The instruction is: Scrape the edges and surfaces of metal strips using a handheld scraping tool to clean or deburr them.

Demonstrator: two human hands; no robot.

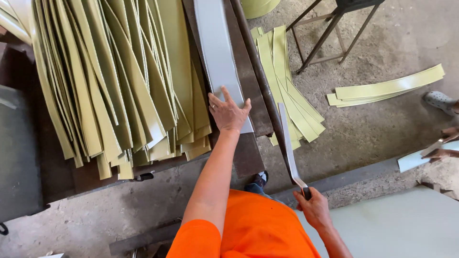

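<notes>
My left hand (228, 112) lies flat, fingers spread, on the near end of a long grey metal strip (217, 52) that rests on the dark bed of a cutting machine (248, 95). My right hand (313, 206) is closed around the handle end of the machine's long lever blade (287, 143), which runs along the bed's right edge. An orange sleeve and shirt (244, 229) fill the bottom middle.
A large heap of pale yellow-green strips (114, 81) covers the bench at left. More cut strips (287, 91) lie on the concrete floor right of the machine, others (387, 88) farther right. A metal stand (330, 33) is at top. Another person's hands (442, 143) and shoe (439, 100) show at the right edge.
</notes>
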